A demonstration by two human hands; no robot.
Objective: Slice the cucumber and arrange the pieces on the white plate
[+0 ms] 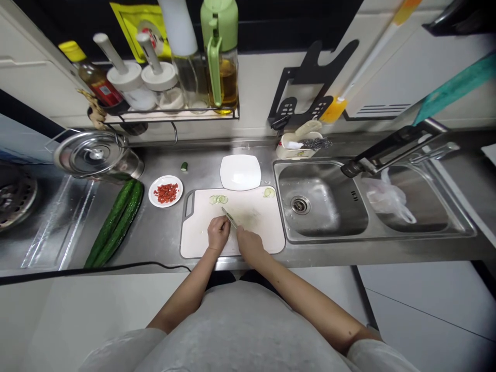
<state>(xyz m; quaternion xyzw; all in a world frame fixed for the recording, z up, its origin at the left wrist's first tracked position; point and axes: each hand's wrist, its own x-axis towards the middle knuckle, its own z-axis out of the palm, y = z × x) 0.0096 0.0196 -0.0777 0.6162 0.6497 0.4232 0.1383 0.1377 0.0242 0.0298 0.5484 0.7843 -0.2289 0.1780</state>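
My right hand [250,245] is wrapped round the handle of a knife [229,217], its blade pointing up and left over the white cutting board [271,222]. Just left of the blade, my left hand [218,235] is closed with the fingertips bent under; whatever they hold, if anything, is hidden. Thin cucumber slices [219,199] lie overlapping near the board's upper left. A second small pile of cucumber slices [268,192] is at its upper right corner. A damp greenish patch marks the middle of the board.
A white plate [240,172] stands behind the board. To the left are a small plate of chopped red pieces [166,193], whole cucumbers [115,222], a cucumber end [184,166] and a lidded metal pot [95,155]. A double sink [323,199] lies right; a bottle rack [170,116] hangs above.
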